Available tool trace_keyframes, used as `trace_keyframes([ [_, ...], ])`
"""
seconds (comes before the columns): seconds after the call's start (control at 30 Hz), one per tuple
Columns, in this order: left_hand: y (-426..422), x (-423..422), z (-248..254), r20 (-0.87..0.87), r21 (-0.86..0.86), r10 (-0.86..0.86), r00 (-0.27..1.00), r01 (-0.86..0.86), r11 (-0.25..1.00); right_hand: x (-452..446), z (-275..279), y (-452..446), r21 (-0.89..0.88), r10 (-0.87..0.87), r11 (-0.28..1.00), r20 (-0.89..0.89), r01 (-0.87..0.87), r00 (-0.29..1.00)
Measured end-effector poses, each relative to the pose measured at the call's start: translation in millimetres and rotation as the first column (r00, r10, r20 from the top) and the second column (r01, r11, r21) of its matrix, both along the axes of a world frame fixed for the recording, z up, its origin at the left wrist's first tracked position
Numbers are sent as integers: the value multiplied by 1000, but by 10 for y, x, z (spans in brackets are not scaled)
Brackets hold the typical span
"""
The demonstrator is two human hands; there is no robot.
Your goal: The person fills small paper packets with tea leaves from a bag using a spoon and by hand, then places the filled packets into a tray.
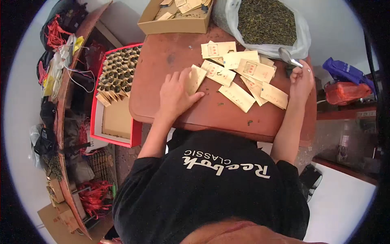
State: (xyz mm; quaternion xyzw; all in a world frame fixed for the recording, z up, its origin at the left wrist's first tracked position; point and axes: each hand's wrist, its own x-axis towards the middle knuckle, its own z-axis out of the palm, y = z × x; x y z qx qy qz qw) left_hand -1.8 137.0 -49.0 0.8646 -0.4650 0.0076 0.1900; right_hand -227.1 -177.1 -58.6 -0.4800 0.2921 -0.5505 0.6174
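My left hand lies on the table with its thumb spread apart, its fingers over the edge of a tan paper packet. How far the fingers reach around that packet is hidden. My right hand is closed around the handle of a metal spoon, which points up and left near the rim of a clear plastic bag. Dark dried leaves, looking like tea, fill the bag. Between my hands, several printed paper packets lie in a loose overlapping pile.
The reddish-brown table has leaf crumbs on it. At its far edge stands a cardboard box with more packets. To the left, a red-edged box holds rows of upright filled packets. A cluttered shelf stands beyond it.
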Motion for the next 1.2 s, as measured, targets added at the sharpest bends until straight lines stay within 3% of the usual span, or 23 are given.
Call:
trace_keyframes([
  [0.1,-42,47,-68,13,-98,-5,1000,6,995,-3,40,27,-5,8,1000,7,-8,1000],
  [0.2,-44,68,-11,-75,-69,28,997,-33,997,28,113,149,-116,-56,992,-33,52,998],
  [0.3,-49,85,20,-183,-234,-12,983,-32,972,90,160,293,-184,-23,983,-86,7,996],
  [0.5,-335,68,5,-77,-504,-183,980,120,855,402,257,727,-143,288,946,-49,-292,956],
  [0.6,-511,-4,50,-22,-520,-218,976,175,836,503,262,872,-243,330,905,-112,-348,937],
  [0.63,-566,-26,60,-15,-521,-233,972,191,832,487,318,924,-289,297,895,-183,-340,937],
  [1.0,-966,-143,63,71,-527,-316,946,304,793,392,221,873,-458,172,836,-303,-301,937],
  [1.1,-1054,-205,96,-40,-553,-366,930,285,783,375,239,876,-301,330,868,-245,-395,912],
  [1.2,-1200,-215,106,108,-611,-405,908,382,693,371,190,813,-150,416,894,-79,-423,906],
])
